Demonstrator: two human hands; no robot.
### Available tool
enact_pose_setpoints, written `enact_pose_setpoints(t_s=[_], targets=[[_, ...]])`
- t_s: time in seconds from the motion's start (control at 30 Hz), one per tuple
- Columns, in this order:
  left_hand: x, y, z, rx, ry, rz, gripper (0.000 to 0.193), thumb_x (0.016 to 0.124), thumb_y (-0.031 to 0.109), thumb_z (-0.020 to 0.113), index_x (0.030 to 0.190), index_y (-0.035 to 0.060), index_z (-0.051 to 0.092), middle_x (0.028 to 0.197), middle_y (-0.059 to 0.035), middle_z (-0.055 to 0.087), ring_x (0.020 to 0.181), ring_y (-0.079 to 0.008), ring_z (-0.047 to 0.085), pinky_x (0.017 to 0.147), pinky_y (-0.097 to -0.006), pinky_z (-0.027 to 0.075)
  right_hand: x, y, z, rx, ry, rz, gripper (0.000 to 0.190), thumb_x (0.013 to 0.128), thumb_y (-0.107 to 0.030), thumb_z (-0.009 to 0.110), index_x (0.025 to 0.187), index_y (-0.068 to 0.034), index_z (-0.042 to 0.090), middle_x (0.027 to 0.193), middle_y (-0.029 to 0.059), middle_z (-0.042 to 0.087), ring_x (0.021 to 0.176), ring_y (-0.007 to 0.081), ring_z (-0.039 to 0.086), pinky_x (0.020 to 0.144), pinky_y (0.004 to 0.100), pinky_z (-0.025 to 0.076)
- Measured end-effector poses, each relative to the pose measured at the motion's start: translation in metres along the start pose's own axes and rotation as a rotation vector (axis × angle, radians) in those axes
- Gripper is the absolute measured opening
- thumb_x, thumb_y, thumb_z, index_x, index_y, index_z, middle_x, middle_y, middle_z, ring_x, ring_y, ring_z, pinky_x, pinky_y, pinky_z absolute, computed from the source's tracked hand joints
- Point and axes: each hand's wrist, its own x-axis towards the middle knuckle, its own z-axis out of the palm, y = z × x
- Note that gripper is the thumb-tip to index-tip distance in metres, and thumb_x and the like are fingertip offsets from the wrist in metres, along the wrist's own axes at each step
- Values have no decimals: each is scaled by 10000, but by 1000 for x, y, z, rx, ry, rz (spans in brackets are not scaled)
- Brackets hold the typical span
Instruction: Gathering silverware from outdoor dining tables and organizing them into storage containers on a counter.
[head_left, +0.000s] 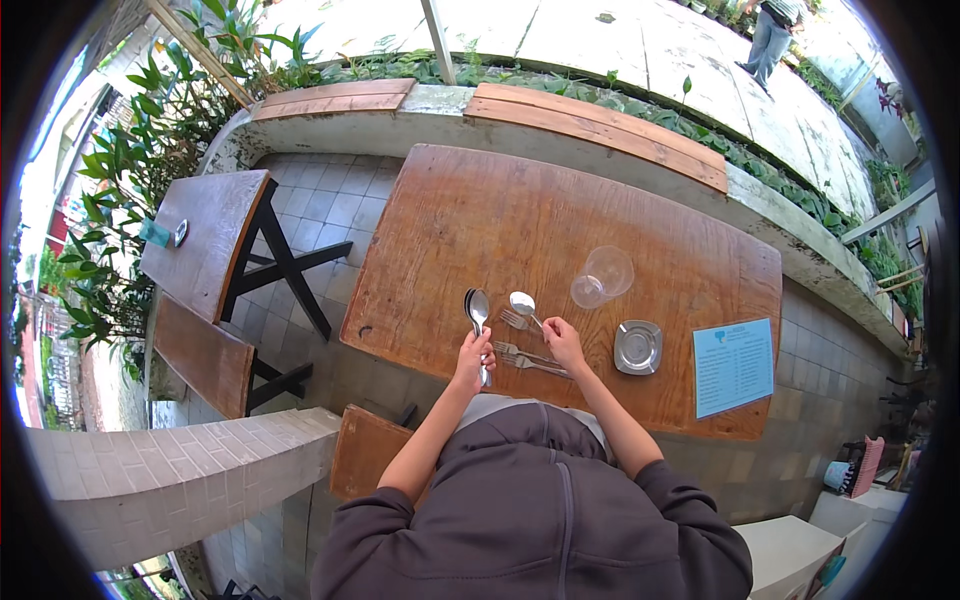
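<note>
In my left hand (474, 361) is a bundle of metal spoons (477, 304), held by the handles with the bowls stacked and pointing away from me. My right hand (562, 343) pinches the handle of a single metal spoon (523, 303), its bowl tilted up to the left. Below that spoon, a fork (514, 320) shows its tines on the wooden table (465, 217). Two more forks (534, 364) lie side by side between my hands, tines to the left; my right wrist is close to their handle ends.
A clear glass vessel (609, 270) stands beyond my right hand. Right of it are a metal ashtray (638, 347) and a blue printed sheet (733, 367). A smaller table (202, 232) stands left, a plank-topped low wall (592, 124) behind. A person (771, 41) is outside.
</note>
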Motion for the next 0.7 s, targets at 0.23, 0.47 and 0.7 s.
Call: enact_pose_setpoints(t_s=[0.23, 0.47, 0.7], targets=[[-1, -3, 20, 44, -19, -97, 130, 798, 240, 514, 826, 165, 411, 528, 58, 314, 381, -39, 282, 343, -168, 221, -25, -23, 3, 151, 15, 28, 205, 833, -239, 463, 777, -46, 507, 582, -45, 434, 526, 23, 367, 465, 171, 291], [1, -10, 35, 317, -79, -90, 154, 812, 285, 478, 776, 163, 391, 536, 64, 320, 405, -30, 312, 361, -168, 233, -36, -35, 4, 223, -116, 54, 163, 850, -208, 428, 781, -70, 482, 576, -54, 401, 461, 15, 331, 410, 173, 285], [-6, -22, 30, 319, -147, -83, 170, 817, 303, 460, 823, 135, 438, 540, 56, 355, 400, -35, 320, 359, -170, 233, -52, -47, 2, 250, -231, 220, 186, 825, -208, 470, 830, -42, 553, 713, -12, 548, 656, 39, 468, 570, 197, 375]])
